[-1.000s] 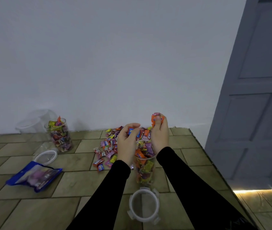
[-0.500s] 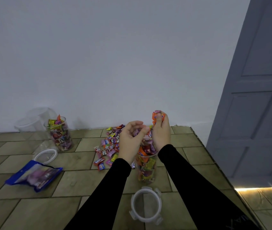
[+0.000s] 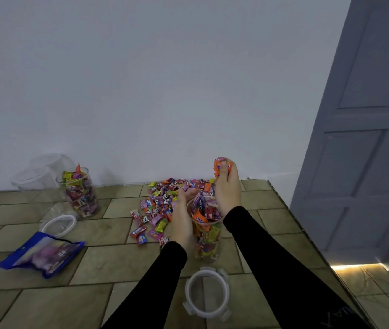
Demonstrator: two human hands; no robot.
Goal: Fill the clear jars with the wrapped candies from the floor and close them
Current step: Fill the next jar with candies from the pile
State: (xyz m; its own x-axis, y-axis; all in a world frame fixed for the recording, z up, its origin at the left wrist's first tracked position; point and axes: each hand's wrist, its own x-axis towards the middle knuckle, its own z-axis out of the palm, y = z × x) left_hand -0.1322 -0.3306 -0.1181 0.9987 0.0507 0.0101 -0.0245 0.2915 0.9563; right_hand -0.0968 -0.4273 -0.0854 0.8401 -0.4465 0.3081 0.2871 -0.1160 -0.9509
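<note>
Right hand [image 3: 228,186] clutches candies [image 3: 220,166] above the open jar [image 3: 205,231]; left hand [image 3: 184,217], fingers loosely spread, touches the jar's rim.

Blue bag [image 3: 43,254] lies flat on tile floor [image 3: 108,260], left side, w/ pinkish contents showing thru clear front. White wall [image 3: 153,79] behind. Grey panelled door [image 3: 366,138] at right; warm light strip [image 3: 357,266] glows under its bottom edge.

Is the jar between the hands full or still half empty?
Full. Candies fill the jar and heap above its rim, its lid lies off on the floor, and the right hand grips more candies.
</note>
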